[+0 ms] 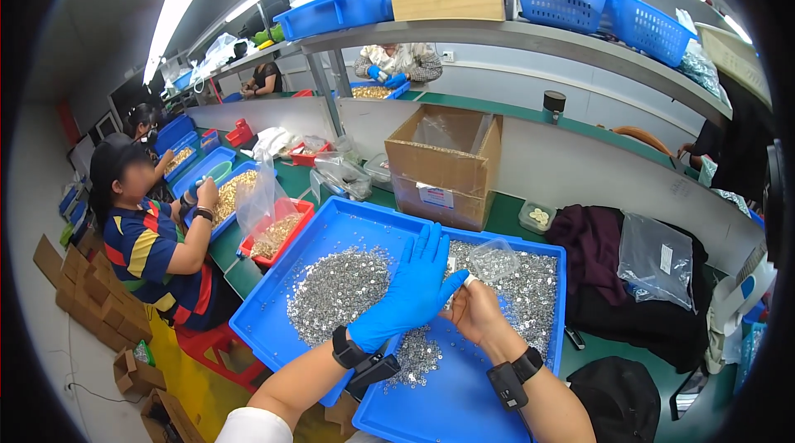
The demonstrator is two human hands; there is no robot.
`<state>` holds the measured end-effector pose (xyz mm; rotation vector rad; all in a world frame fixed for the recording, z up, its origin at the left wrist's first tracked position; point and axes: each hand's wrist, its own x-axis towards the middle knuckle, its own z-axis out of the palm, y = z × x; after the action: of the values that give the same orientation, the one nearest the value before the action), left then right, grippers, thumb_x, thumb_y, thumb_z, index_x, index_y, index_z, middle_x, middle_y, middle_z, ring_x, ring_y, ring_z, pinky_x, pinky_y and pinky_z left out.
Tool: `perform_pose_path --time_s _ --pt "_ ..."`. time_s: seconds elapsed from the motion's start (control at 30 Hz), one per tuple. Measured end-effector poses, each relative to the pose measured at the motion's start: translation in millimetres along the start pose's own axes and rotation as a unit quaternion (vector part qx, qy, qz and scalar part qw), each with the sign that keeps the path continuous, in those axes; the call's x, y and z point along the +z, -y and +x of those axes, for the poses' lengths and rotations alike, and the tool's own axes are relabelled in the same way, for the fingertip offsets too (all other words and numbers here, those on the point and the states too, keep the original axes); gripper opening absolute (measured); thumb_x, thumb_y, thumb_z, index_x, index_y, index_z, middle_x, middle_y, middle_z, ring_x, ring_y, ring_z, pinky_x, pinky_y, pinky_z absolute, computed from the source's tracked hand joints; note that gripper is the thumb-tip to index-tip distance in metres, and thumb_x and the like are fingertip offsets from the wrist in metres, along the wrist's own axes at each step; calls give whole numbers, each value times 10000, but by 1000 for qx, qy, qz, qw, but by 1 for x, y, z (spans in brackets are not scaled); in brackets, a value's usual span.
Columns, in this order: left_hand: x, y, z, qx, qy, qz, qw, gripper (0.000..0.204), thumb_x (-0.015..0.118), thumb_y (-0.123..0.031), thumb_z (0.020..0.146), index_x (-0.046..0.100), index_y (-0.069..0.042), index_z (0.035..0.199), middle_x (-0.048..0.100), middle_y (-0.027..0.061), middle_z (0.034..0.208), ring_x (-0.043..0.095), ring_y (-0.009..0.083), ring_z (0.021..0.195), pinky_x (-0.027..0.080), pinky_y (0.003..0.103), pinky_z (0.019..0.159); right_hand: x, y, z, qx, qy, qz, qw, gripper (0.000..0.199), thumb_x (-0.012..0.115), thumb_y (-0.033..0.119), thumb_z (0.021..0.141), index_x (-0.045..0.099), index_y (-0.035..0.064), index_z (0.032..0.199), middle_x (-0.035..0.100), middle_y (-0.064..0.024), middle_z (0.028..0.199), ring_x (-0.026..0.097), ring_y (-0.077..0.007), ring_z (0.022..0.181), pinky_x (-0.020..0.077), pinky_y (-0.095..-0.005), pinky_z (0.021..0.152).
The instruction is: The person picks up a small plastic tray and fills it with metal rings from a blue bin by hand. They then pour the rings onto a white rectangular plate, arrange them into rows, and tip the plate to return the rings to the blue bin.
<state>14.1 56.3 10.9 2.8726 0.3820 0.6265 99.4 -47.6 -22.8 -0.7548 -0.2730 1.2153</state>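
Observation:
My left hand (pixel 414 286), in a blue glove, is stretched flat with its fingers together and thumb out, above the edges of two blue trays. Beside its thumb, my bare right hand (pixel 479 310) has curled fingers, with something white at the fingertips that I cannot make out. In the left blue tray (pixel 269 323) lies a heap of small silver ring-like metal parts (pixel 335 294). More such parts (pixel 530 294) spread over the far half of the right blue tray (pixel 464 410). A clear plastic container (pixel 494 261) rests on them, just beyond my right hand.
Behind the trays stands an open cardboard box (pixel 443 166). To the left, a red bin (pixel 281 236) holds gold-coloured parts, and a co-worker (pixel 157 236) sits over blue trays. Dark clothing (pixel 629 294) lies on the right. A shelf (pixel 513 33) with baskets crosses overhead.

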Motion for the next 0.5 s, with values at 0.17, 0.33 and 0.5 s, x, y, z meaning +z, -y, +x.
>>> perform_pose_path --time_s 0.17,0.33,0.5 --pt "6 -5 4 -20 45 20 999 649 365 -371 912 180 79 1342 171 245 1407 139 364 1321 125 457 1063 0 1 -1 -2 0 1 1000 275 289 179 906 533 56 932 602 -86 861 591 -189 755 514 -345 662" --pt "12 -6 6 -25 38 3 999 632 349 -379 915 228 86 1325 206 251 1394 164 356 1317 135 458 1060 0 2 -1 -13 7 -6 1000 280 287 184 906 533 53 929 600 -86 865 587 -193 756 513 -348 664" --pt "17 -4 7 -12 23 24 999 592 353 -355 921 287 100 1295 256 260 1369 203 353 1305 178 434 1055 -1 1 2 -13 1 -14 1000 286 296 207 914 535 52 934 598 -87 861 588 -196 763 509 -355 690"
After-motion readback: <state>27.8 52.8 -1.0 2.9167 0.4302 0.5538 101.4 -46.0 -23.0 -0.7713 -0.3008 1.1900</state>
